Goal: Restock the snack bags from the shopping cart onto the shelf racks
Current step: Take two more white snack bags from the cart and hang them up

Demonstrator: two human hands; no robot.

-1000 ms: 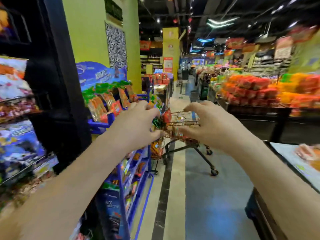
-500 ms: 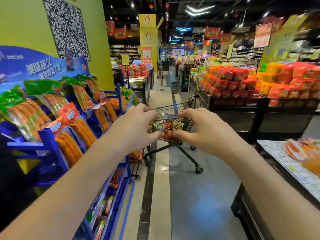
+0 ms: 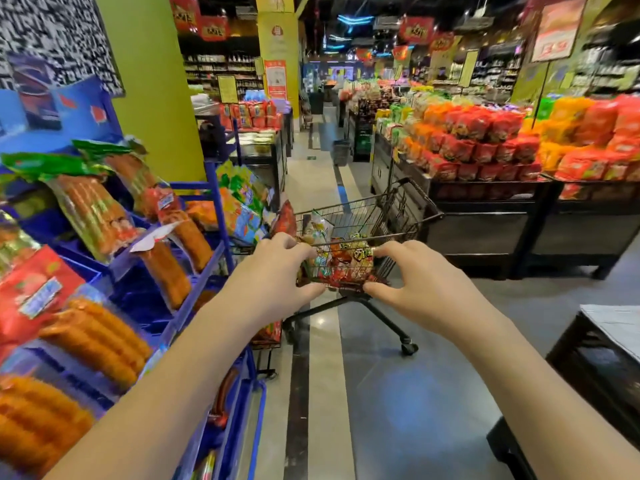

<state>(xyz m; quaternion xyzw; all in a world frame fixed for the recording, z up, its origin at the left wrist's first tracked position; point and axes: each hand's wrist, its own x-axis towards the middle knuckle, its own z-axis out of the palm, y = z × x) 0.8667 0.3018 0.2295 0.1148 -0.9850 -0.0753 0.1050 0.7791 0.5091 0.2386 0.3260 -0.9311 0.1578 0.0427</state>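
Hovering right at the shopping cart point(image 3: 360, 220) beside the blue shelf rack point(image 3: 216, 202), left hand point(image 3: 273, 271) and right hand point(image 3: 426, 282) half-curled, apparently empty. Best to pinch one of the snack bags point(image 3: 346, 261) piled inside by its top seam, no crushing.

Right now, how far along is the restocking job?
Early or midway, at a guess. The blue rack already carries many packs. Neither the left hand nor the right hand holds a bag; both reach toward the shopping cart. The snack bags piled in it are still left to shelve.
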